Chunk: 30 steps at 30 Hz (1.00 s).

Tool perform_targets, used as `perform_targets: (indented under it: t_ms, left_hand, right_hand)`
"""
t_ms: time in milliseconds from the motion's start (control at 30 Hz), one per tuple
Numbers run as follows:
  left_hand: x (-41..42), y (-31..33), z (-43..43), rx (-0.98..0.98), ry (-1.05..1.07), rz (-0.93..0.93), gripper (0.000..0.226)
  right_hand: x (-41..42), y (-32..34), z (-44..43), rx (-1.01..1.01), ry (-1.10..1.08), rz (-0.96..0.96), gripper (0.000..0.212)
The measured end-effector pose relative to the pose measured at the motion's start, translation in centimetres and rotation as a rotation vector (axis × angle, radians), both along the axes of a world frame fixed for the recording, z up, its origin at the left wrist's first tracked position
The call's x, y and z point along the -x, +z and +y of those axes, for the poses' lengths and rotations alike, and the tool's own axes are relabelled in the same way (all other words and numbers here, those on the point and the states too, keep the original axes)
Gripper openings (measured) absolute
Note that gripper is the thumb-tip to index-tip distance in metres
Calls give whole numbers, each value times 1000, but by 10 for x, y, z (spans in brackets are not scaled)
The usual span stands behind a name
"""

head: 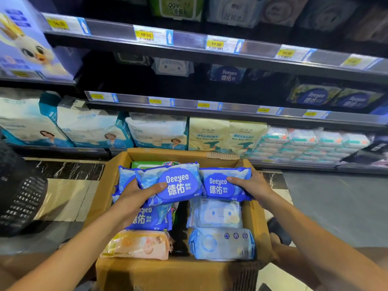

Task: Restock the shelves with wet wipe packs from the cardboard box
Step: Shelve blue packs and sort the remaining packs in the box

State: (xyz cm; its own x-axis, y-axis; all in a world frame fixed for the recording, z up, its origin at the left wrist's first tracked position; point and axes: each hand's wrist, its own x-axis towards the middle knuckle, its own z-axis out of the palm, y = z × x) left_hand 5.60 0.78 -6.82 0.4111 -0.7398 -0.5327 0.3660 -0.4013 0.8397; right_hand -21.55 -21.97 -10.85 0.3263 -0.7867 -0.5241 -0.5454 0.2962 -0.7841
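An open cardboard box (176, 271) sits on the floor in front of the shelves, filled with wet wipe packs. My left hand (134, 196) grips a blue Deeyeo wipe pack (176, 185) lifted above the box. My right hand (249, 185) holds a second blue Deeyeo pack (220, 185) beside it. Below them lie another Deeyeo pack (147, 219), a pale pack with a cartoon face (218, 213), a peach pack (138, 244) and a light blue pack (222, 242). A matching Deeyeo pack (228, 74) stands far back on the dark middle shelf.
Shelf rails with yellow price tags (216, 44) run across the view. The bottom shelf holds large white and teal packs (92, 129), cream baby wipe packs (226, 135) and stacked small packs (308, 143). A black basket (21, 202) stands at left on the marbled floor.
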Motion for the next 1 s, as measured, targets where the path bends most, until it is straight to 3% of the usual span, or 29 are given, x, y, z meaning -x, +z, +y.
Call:
perform_targets:
  t_ms: [67, 233, 400, 500, 667, 700, 800, 867, 933, 1000]
  left_hand:
    - [1, 2, 1, -4, 20, 11, 42]
    - [-1, 7, -1, 41, 12, 10, 103]
    - [-2, 15, -6, 89, -2, 1, 109]
    - [-1, 21, -10, 107, 0, -3, 94]
    - [3, 33, -19, 187, 18, -41, 104]
    - [4, 37, -22, 191, 9, -78, 96]
    - [11, 51, -31, 164, -20, -215, 37]
    - [17, 59, -41, 122, -55, -257, 23]
    - [21, 63, -57, 114, -103, -258, 28]
    - [26, 65, -76, 134, -149, -241, 48]
  right_hand:
    - [-2, 2, 3, -13, 42, -28, 36]
    - [-6, 3, 6, -25, 181, 46, 47]
    - [-5, 7, 9, 39, 207, 122, 41]
    - [-5, 11, 11, 105, 208, 177, 43]
    - [7, 36, 2, 190, 174, 191, 60]
    - [12, 44, -2, 203, 163, 186, 53]
    - [26, 72, -14, 226, 88, 114, 40]
    - [40, 93, -24, 259, 61, 81, 35]
    - [55, 113, -33, 313, 32, 84, 31]
    - [72, 130, -43, 362, -1, 87, 32]
